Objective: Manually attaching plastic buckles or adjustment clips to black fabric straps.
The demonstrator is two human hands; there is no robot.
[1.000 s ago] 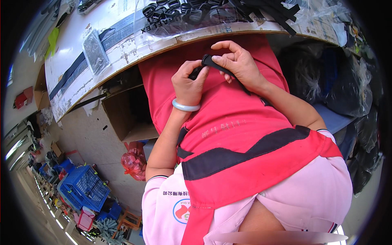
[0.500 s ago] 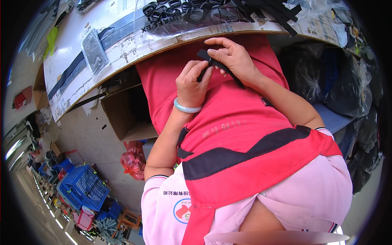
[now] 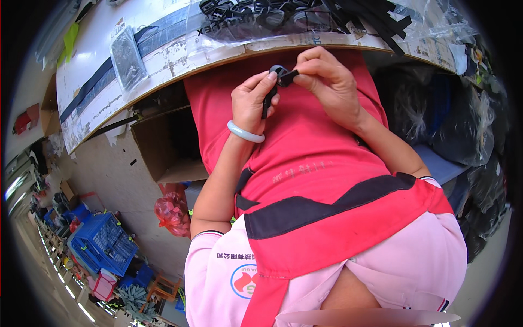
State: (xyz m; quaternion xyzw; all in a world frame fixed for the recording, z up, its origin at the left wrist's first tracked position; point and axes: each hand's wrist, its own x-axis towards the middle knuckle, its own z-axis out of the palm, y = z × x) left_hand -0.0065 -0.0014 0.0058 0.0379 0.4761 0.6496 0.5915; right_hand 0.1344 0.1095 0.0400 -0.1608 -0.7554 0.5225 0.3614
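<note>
My left hand [image 3: 251, 103], with a pale bangle at its wrist, pinches a small black plastic buckle [image 3: 279, 71] between thumb and fingers, above my lap. A black webbing strap [image 3: 266, 107] hangs down beside its fingers. My right hand [image 3: 330, 83] is closed in a pinch on the short strap end that sticks out at the buckle's right side. How the strap runs inside the buckle is too small to make out. Both hands are just short of the table's near edge, over the red apron [image 3: 299, 141].
On the white worktable [image 3: 163, 68] lie a clear bag of black buckles [image 3: 267, 16], several black strap pieces [image 3: 376, 22] and a clear-wrapped packet [image 3: 128, 59]. A cardboard box [image 3: 158, 147] stands underneath. Dark plastic bags [image 3: 457, 120] are at the right, blue crates [image 3: 103, 242] at the lower left.
My right hand has drawn right and turned, now pinching the strap's short end. My left hand has shifted slightly left. The buckle, largely hidden before, now shows between them.
</note>
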